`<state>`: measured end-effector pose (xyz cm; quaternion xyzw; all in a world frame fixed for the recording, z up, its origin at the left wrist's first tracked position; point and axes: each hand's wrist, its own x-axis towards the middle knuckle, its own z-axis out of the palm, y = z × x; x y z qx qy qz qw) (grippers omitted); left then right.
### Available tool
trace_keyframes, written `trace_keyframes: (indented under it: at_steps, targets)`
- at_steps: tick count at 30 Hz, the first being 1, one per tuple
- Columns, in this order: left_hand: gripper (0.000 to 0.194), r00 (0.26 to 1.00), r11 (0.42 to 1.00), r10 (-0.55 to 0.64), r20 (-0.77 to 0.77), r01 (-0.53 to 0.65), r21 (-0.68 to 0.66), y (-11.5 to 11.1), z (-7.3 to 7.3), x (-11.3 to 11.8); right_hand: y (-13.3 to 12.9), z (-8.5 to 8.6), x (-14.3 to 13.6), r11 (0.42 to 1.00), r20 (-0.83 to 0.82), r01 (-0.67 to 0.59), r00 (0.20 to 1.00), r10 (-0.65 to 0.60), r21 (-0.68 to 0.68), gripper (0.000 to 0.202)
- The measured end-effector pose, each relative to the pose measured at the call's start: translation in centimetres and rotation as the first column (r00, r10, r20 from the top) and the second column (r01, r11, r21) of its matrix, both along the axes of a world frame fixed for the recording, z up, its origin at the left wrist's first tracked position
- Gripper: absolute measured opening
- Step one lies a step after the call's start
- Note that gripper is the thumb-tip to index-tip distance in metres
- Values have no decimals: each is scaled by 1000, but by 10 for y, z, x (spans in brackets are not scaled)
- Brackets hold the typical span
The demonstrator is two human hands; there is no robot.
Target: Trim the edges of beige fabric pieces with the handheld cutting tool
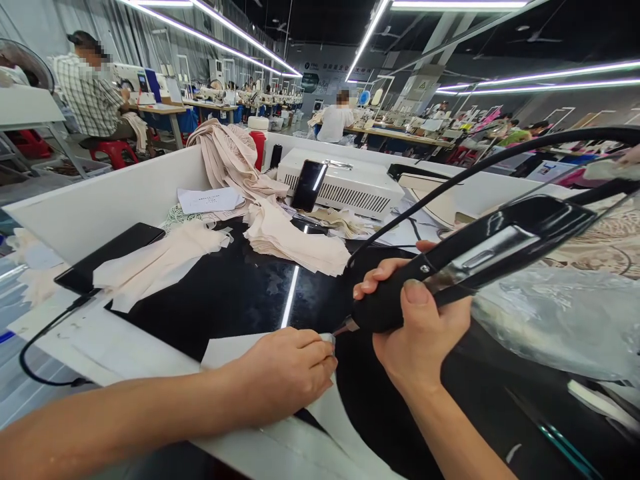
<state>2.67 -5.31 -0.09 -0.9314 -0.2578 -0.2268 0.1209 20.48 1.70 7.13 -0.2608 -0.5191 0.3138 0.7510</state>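
My right hand [425, 327] is wrapped round a black corded hand tool [480, 257] with a silver metal lever, its thumb lying on the near side. The tool's narrow metal tip [346, 327] points down and left, right by the fingertips of my left hand [285, 373]. That hand is closed, with the fingers pressed together; a small greyish bit shows at their ends, too little to name. Beneath it lies a flat white piece [227, 350], paper or cloth, partly hidden by the hand. Both hands are over the table's black glossy surface [240, 300].
Stacked beige fabric pieces [295, 240] and more pale pieces [160, 263] lie ahead. A phone [310, 185] leans on a white vented box [345, 180]. A black power bank or phone [113, 257] sits left, cabled. Clear plastic [565, 320] and tweezers [565, 440] are right.
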Motion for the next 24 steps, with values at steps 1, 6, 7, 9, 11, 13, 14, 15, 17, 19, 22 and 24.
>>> trace_keyframes:
  at_steps: [1,6,7,9,11,13,14,15,17,19,22,24]
  targets:
    - [18,1000,1000,4,-8,-4,-13,0,0,-1,0,0,0,1000,0,-1,1000,1,2,53]
    - [22,1000,1000,17,-17,-17,4,-4,6,-4,0,0,-2,998,15,24,1000,-25,51,52]
    - [24,1000,1000,17,-10,-17,21,-5,8,-5,0,0,-2,998,25,32,999,-33,58,52]
    - [29,1000,998,18,17,-19,55,-6,11,-6,0,-1,-2,998,37,40,998,-42,57,52]
    - [32,999,997,22,41,-25,77,-6,12,-7,0,-1,-2,998,36,40,998,-42,47,53]
    - [30,999,996,27,30,-30,85,-6,12,-7,0,-2,-2,999,26,34,999,-35,35,53]
    - [29,999,996,29,18,-30,89,-6,12,-7,0,-2,-1,999,20,30,999,-31,32,55]
    - [28,1000,996,30,6,-31,90,-6,11,-7,0,-1,-1,999,13,27,1000,-28,30,56]
    - [28,999,996,36,-4,-35,86,-6,11,-7,-1,-1,-2,999,4,27,1000,-27,21,59]
    - [29,999,996,38,-9,-37,83,-6,11,-7,-1,0,-2,999,3,34,999,-34,10,60]
    - [30,999,995,35,-19,-34,89,-7,12,-7,-2,1,-3,999,10,47,999,-47,-8,60]
    - [32,999,994,41,-15,-40,106,-7,14,-6,-2,1,-4,999,9,49,999,-49,-12,61]
